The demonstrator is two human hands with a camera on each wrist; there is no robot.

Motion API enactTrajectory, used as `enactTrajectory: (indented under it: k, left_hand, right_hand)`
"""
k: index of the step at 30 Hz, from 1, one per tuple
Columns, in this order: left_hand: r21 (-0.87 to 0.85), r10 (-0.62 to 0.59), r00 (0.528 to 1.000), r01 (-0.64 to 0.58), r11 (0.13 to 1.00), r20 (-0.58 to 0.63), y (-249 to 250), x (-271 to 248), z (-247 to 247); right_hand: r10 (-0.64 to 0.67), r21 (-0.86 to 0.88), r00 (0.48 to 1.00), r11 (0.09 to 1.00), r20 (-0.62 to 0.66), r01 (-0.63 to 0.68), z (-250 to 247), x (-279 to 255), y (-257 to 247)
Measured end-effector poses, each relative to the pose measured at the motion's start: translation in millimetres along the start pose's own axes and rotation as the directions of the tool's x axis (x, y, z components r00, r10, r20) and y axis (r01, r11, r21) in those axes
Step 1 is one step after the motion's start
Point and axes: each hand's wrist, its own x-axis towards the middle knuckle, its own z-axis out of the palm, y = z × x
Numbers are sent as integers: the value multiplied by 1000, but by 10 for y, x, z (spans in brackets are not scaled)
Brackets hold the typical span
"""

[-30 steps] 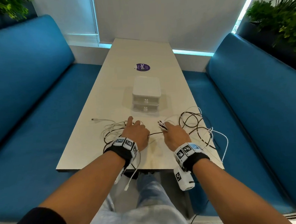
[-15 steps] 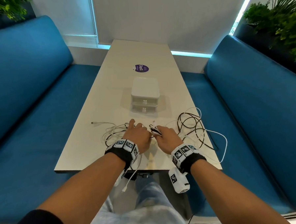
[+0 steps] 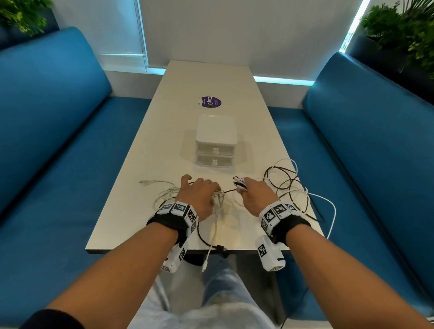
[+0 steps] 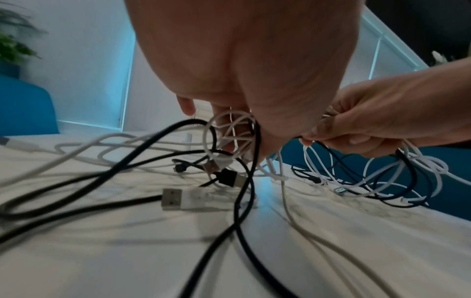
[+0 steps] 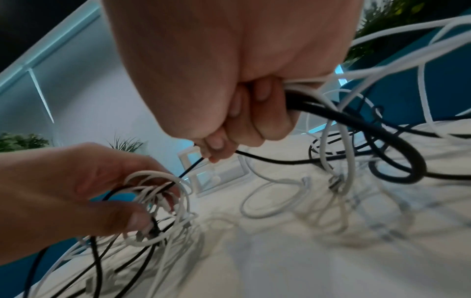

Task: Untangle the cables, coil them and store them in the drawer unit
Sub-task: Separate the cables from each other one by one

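Observation:
A tangle of black and white cables (image 3: 288, 185) lies across the near end of the table (image 3: 159, 132). My left hand (image 3: 202, 190) grips a bunch of small white loops (image 4: 229, 131) with a black cable (image 4: 153, 141) running through them. My right hand (image 3: 250, 190) grips several black and white cables (image 5: 318, 108), with plug ends sticking out past its fingers. A thin black strand (image 5: 267, 161) runs between the two hands. The white two-drawer unit (image 3: 216, 139) stands just beyond the hands, both drawers shut.
Blue benches (image 3: 46, 148) flank the table on both sides. A purple round sticker (image 3: 210, 102) lies behind the drawer unit. Cable ends hang over the near table edge (image 3: 210, 250) and over the right edge. A loose USB plug (image 4: 175, 198) lies under my left hand.
Half a second ago my right hand was close to the left. It has now drawn back to the right with the black strand stretched between them. The left hand has hardly moved.

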Motion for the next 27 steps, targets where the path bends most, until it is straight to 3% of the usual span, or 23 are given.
enactTrajectory:
  k: [5, 11, 14, 19, 22, 25, 27]
  left_hand:
    - [-72, 38, 998, -41, 997, -49, -7, -8, -68]
    - [-84, 138, 990, -139, 987, -15, -126, -58, -74]
    - [3, 104, 995, -104, 995, 11, -125, -68, -101]
    - [63, -67, 992, 74, 995, -106, 42, 18, -152]
    - [111, -106, 989, 118, 987, -106, 119, 60, -113]
    - [106, 43, 999, -40, 994, -33, 219, 119, -65]
    - [52, 69, 996, -72, 996, 54, 241, 123, -5]
  right_hand:
    - [46, -26, 998, 999, -41, -47, -66, 23, 9]
    - [150, -18, 987, 988, -55, -151, -128, 20, 155]
    - [160, -6, 986, 987, -54, -160, -123, 11, 163]
    - [101, 38, 995, 994, -19, -100, -7, -14, 105]
    - [73, 48, 997, 996, 2, -73, 18, -46, 87]
    - [50, 46, 999, 998, -9, -50, 18, -51, 92]
    - [43, 38, 999, 998, -13, -42, -7, -45, 126]
